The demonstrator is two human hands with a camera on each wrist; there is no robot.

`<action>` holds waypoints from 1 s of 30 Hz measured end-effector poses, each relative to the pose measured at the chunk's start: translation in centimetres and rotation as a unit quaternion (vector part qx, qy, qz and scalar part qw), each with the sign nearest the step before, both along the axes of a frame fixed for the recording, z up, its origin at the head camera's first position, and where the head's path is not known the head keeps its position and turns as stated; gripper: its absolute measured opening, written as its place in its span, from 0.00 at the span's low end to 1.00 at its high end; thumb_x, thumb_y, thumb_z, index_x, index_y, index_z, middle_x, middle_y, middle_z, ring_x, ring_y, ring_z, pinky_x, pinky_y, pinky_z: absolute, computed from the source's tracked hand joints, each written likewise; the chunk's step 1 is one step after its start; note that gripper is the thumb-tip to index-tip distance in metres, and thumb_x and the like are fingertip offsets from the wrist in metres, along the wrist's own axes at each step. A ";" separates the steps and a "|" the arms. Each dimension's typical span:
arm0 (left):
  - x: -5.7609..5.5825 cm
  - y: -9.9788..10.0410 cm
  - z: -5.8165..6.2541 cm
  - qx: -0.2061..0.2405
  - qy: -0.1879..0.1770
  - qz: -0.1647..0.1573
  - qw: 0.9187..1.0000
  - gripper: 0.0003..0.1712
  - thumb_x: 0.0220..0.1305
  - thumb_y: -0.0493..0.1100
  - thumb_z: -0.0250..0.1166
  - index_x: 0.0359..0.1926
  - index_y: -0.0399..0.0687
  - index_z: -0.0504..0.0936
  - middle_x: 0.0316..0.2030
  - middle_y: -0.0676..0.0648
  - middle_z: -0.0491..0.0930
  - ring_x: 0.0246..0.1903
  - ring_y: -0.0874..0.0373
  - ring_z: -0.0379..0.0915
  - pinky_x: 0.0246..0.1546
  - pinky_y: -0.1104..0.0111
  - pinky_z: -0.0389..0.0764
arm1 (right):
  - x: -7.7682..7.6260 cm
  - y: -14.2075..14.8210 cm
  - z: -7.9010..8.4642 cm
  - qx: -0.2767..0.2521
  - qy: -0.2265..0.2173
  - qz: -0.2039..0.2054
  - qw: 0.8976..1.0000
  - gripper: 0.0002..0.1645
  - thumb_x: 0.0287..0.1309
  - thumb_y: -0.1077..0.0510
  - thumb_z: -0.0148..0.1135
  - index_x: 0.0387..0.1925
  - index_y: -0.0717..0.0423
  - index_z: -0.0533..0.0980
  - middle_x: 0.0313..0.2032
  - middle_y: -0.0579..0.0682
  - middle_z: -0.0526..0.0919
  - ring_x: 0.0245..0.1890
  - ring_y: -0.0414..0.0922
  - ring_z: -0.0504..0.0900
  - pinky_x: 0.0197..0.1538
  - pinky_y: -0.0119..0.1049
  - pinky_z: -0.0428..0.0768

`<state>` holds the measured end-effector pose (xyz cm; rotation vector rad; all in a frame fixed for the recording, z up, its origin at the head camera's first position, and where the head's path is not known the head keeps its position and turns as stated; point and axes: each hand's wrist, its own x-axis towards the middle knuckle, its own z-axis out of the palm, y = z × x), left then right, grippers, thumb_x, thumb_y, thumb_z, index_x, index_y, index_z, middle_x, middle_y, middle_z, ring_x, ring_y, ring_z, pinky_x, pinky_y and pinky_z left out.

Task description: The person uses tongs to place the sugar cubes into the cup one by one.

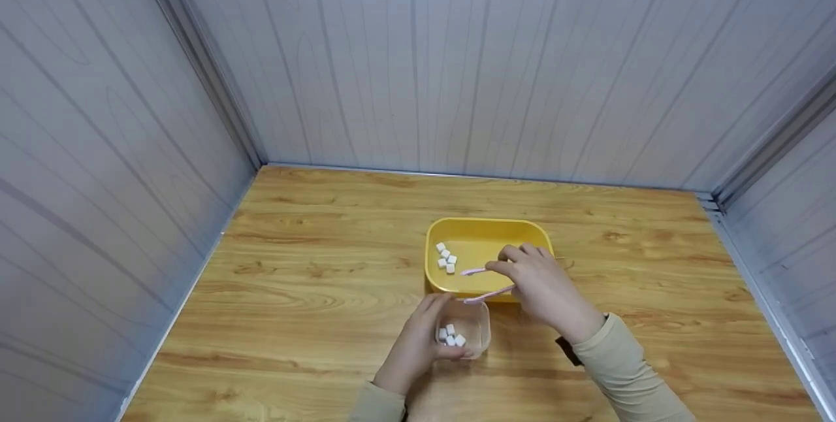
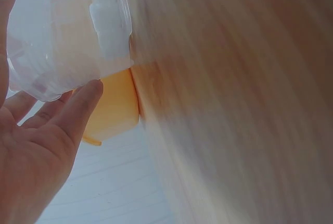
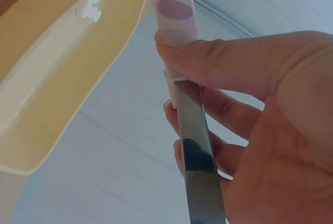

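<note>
My left hand [image 1: 417, 343] holds a small clear plastic container [image 1: 482, 327], thumb on the near side and fingers on the far side. Several white cubes [image 1: 450, 340] lie in it. In the left wrist view its clear wall [image 2: 67, 41] stands against the fingertips. My right hand [image 1: 541, 285] grips a pair of tongs [image 1: 491, 294] with pink-patterned arms and a metal band [image 3: 195, 125]. The two tips are spread apart with nothing visible between them, one over the yellow tub [image 1: 483, 221], the other by the clear container's far rim.
More white cubes [image 1: 446, 255] lie at the left end inside the yellow tub, which stands just beyond the clear container. Both rest on a wood-grain table [image 1: 313, 278]. Pale panel walls [image 1: 450, 63] enclose the back and sides.
</note>
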<state>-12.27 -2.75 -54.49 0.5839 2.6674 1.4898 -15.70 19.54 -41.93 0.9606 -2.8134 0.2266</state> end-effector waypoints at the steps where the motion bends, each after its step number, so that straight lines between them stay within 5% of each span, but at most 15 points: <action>1: 0.0 0.0 0.0 -0.001 0.001 0.000 1.000 0.54 0.36 0.57 0.78 0.66 0.50 0.67 0.58 0.56 0.68 0.59 0.59 0.64 0.63 0.62 0.65 | -0.1 0.0 0.0 -0.002 -0.001 -0.003 1.000 0.32 0.37 0.72 0.76 0.49 0.51 0.81 0.42 0.48 0.77 0.42 0.50 0.72 0.45 0.45 0.73; 18: 0.0 0.0 -0.1 0.010 0.003 -0.006 1.000 0.55 0.35 0.55 0.79 0.67 0.53 0.66 0.58 0.51 0.69 0.58 0.56 0.65 0.63 0.61 0.65 | -2.0 -0.8 -1.1 0.002 -0.019 -0.021 1.000 0.30 0.40 0.70 0.75 0.49 0.49 0.81 0.43 0.48 0.77 0.40 0.49 0.69 0.43 0.44 0.71; 30: 0.1 0.0 -0.1 0.014 0.004 -0.001 1.000 0.55 0.35 0.53 0.79 0.67 0.47 0.66 0.58 0.56 0.68 0.59 0.56 0.65 0.64 0.61 0.64 | -2.9 -1.7 -1.7 0.032 -0.016 -0.033 0.999 0.29 0.41 0.69 0.75 0.49 0.48 0.82 0.43 0.49 0.78 0.39 0.50 0.69 0.44 0.44 0.71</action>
